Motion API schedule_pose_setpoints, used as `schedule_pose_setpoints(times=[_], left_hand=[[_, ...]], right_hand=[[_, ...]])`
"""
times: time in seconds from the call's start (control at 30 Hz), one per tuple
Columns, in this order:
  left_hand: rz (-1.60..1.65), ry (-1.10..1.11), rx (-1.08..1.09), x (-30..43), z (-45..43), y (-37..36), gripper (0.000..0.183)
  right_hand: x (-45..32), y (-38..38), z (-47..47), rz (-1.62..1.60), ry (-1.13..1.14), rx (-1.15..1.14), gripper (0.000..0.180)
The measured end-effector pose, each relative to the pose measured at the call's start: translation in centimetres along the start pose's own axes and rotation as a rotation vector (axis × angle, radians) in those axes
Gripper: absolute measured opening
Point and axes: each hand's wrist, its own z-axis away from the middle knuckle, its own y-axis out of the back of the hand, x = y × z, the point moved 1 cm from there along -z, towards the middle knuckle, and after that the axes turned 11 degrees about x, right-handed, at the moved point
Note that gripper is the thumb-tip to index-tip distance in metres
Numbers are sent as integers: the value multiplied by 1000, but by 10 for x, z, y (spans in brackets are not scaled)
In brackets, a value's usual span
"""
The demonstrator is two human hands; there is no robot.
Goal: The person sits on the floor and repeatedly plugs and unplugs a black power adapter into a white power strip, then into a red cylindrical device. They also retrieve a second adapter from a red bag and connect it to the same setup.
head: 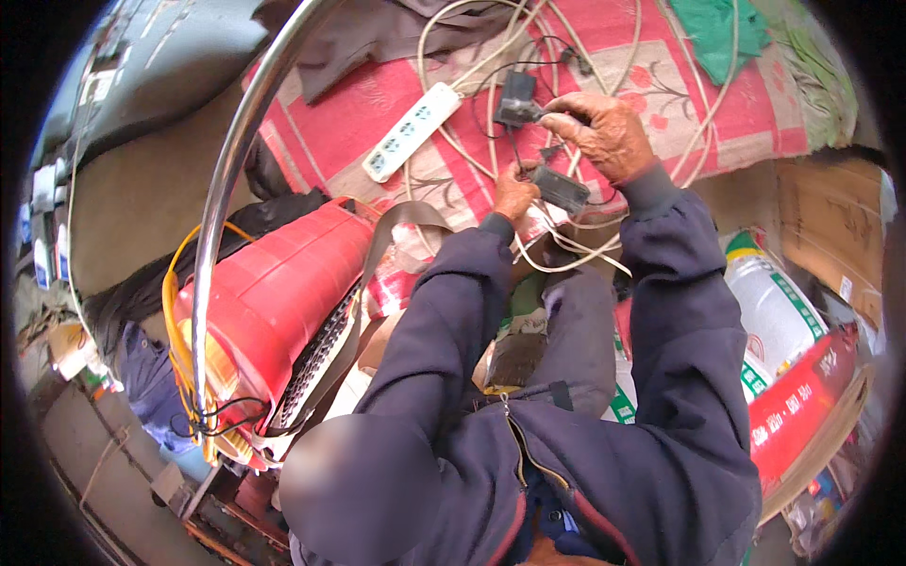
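Over the patterned bedding, my left hand [514, 189] grips the near end of a dark box-shaped power adapter [564, 189]. My right hand [603, 133] is a little farther out and to the right, with thumb and fingertips pinched at the grey end of a second black adapter-like block [518, 97]. A thin black cord [514, 145] runs between the two blocks. To the left lies a white power strip [412, 133] with several sockets, its face up. White cable [559, 263] loops around and beneath both hands.
A red plastic basket-like container [276, 276] with a grey strap lies at left, behind a curved chrome tube [216, 212]. Red-and-cream bedding [340, 134] spreads ahead, with a green cloth [718, 35] on it. At right are a white sack [768, 301] and cardboard [832, 226].
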Motion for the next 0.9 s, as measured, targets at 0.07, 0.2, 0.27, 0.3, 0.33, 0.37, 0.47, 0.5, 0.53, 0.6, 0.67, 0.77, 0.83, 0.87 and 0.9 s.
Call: schedule_pose_setpoints(times=[0.07,0.2,0.27,0.3,0.33,0.37,0.47,0.5,0.53,0.6,0.67,0.77,0.83,0.87,0.9], left_hand=[[-54,30,87,-4,0,10,61],[59,122,118,-10,-8,21,64],[195,48,102,-12,-10,23,66],[253,55,106,-12,-12,22,68],[358,78,59,-11,-10,23,73],[303,70,56,-9,-10,21,75],[254,78,82,4,-6,10,80],[246,46,30,10,-5,3,76],[220,44,-11,17,-5,-1,73],[250,29,-50,27,-1,-2,63],[403,-47,-96,27,11,-1,52],[203,-294,-9,18,22,11,43],[241,-293,-30,9,28,18,42],[260,-329,-37,7,33,21,42],[230,-290,5,3,44,29,43]], right_hand=[[-9,-29,-10,58,109,-50,31],[-24,-80,-38,16,341,-144,30],[-30,-97,-56,26,411,-190,31],[-32,-100,-66,-68,406,-184,31],[-34,-101,-78,-141,384,-192,31],[-36,-103,-89,-221,348,-212,31],[-37,-100,-118,-17,482,-55,27],[-38,-105,-123,-14,537,17,26],[-38,-112,-124,53,549,85,26],[-38,-129,-121,94,584,131,26],[-38,-149,-109,45,623,84,26],[-40,-174,-91,26,682,-86,26],[-46,-192,-82,62,705,-172,26],[-49,-202,-77,67,733,-181,25],[-49,-212,-68,71,756,-194,25]])
